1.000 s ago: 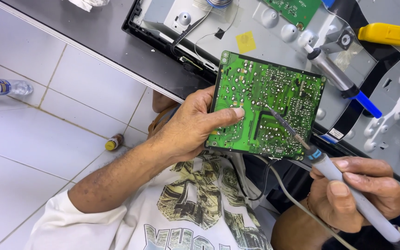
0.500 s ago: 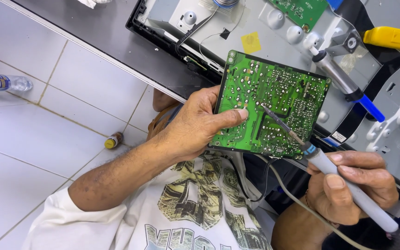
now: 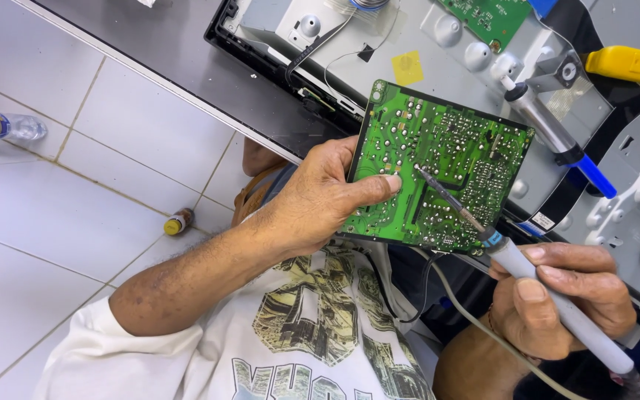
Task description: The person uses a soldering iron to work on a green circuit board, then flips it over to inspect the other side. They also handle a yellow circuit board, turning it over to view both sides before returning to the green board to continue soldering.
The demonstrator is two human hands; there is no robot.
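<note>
The left hand [image 3: 312, 204] grips a green circuit board [image 3: 438, 167] by its edge, thumb pressed flat on the soldered face, holding it tilted up over the person's lap. The right hand [image 3: 561, 296] is closed around the grey handle of a soldering iron [image 3: 527, 274], whose tip touches the board just beside the thumb. Behind the board lies an opened flat screen's metal back panel [image 3: 453, 44], with a blue-handled solder sucker [image 3: 557, 137] resting on it. A small bottle [image 3: 179, 222] and a water bottle [image 3: 5, 126] lie on the tiled floor [image 3: 38, 252].

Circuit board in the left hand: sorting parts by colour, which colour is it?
Green, silver solder dots: circuit board, head view.
</note>
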